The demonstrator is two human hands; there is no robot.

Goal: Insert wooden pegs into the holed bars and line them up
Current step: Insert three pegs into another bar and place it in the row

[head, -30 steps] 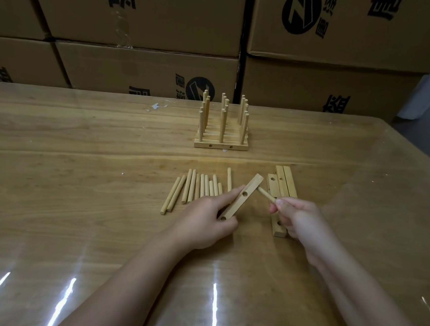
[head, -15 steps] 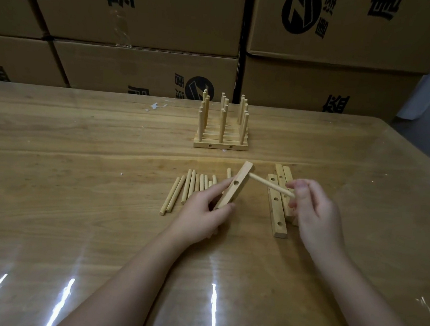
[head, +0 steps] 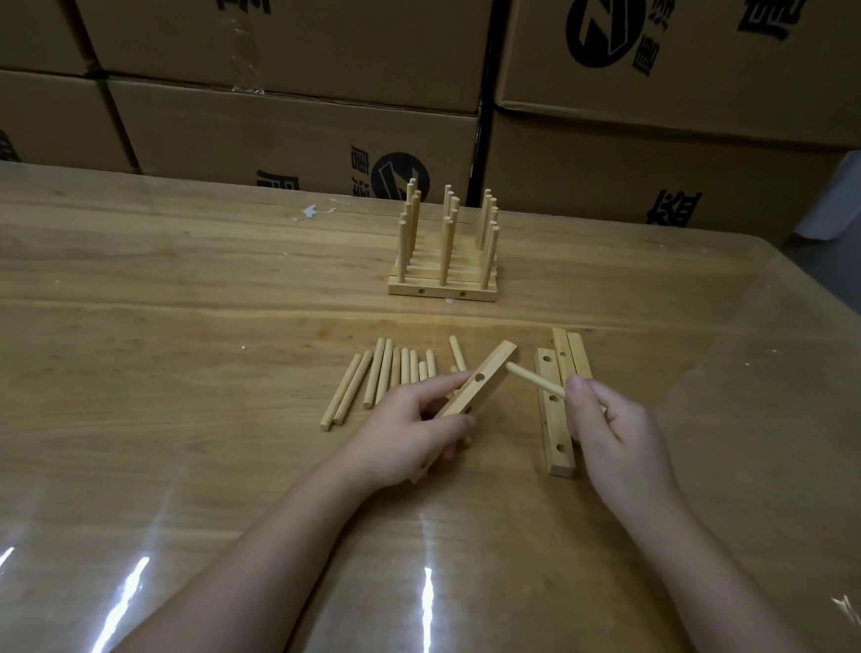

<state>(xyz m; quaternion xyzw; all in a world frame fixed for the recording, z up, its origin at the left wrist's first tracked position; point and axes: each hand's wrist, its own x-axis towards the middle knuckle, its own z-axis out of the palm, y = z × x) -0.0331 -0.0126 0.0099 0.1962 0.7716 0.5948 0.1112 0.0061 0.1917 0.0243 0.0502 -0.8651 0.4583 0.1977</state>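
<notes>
A holed bar (head: 480,382), tilted toward 1 o'clock, was gripped in the curled fingers of the left hand (head: 410,427). A peg (head: 532,379) was pinched by the right hand (head: 610,433), its tip just beside the bar's far end. Loose pegs (head: 378,379) were seen at 11 o'clock of the left hand, spare bars (head: 553,413) at 11 o'clock of the right, and pegged bars (head: 442,275) farther off at 12.

pegs (head: 378,373): pale wood | bars (head: 555,413): light tan | table (head: 158,356): brown woodgrain | boxes (head: 287,21): brown, black print
</notes>
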